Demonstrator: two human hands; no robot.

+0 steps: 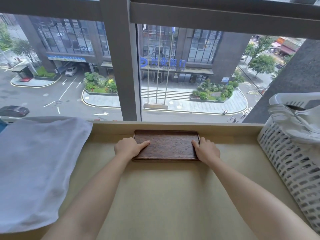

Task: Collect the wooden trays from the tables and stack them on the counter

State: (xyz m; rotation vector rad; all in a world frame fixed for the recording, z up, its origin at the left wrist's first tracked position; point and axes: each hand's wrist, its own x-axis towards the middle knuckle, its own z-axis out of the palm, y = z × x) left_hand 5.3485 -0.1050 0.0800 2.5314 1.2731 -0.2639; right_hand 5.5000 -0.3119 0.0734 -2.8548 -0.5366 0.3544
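A dark brown wooden tray (167, 144) lies flat on the beige counter (164, 196) close to the window sill. Thin edges under its front rim suggest a second tray beneath it, though I cannot tell for certain. My left hand (129, 148) grips the tray's left end, thumb lying on its top. My right hand (207, 149) grips the right end the same way. Both forearms reach straight forward over the counter.
A folded white towel (38, 170) covers the counter's left side. A white slotted plastic basket (294, 161) with white cloth in it stands at the right edge. A large window (190, 75) rises directly behind the tray.
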